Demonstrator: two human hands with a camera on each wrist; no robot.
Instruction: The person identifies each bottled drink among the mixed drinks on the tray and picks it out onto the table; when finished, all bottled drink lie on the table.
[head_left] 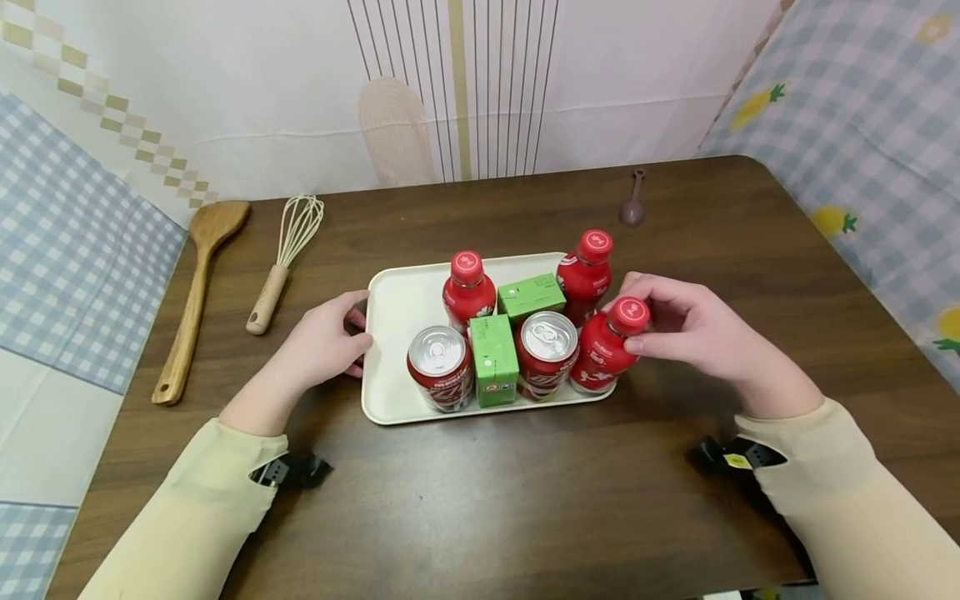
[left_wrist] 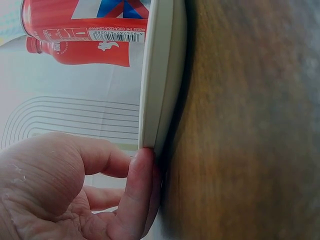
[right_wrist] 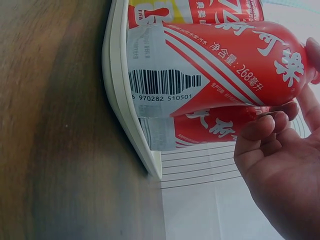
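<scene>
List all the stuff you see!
Tray: 1, cream, centre
Bottles: 3, red, on tray
Cans: 2, red-silver, on tray
Cartons: 2, green, on tray
Spatula: 1, brown, left
Whisk: 1, beige, beside spatula
Spoon: 1, brown, back right
Table: 1, dark brown, underneath
Cloths: count unclear, white and blue-checked, behind and beside table
Unclear object: 1, white, bottom edge
Wrist devices: 2, black, at wrists
Sleeves: 2, cream, on arms
Left grip: 1, bare, at tray's left edge
Right grip: 1, bare, holding front-right bottle

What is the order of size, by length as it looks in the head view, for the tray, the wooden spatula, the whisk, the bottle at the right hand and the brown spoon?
1. Tray
2. Wooden spatula
3. Whisk
4. Bottle at the right hand
5. Brown spoon
</scene>
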